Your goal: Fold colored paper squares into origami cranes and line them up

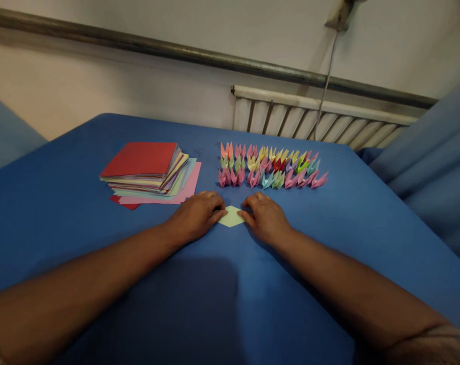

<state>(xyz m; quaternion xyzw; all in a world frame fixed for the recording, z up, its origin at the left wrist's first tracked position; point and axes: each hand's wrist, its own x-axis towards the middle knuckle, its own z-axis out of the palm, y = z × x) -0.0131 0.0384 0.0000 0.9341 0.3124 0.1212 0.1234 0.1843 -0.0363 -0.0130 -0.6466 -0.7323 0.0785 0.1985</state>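
Observation:
A small pale green folded paper lies flat on the blue table. My left hand presses its left edge with curled fingers. From the other side, my right hand pinches and presses the paper's right edge. Both hands rest on the table with fingers closed on the paper. Behind my left hand sits a stack of coloured square paper sheets, red on top. Behind my right hand stand rows of several small folded paper cranes in pink, yellow, green and blue.
A white radiator runs along the wall behind the table's far edge, with a metal rail above it and a cord hanging down. Blue cloth hangs at the right, another blue surface at the left.

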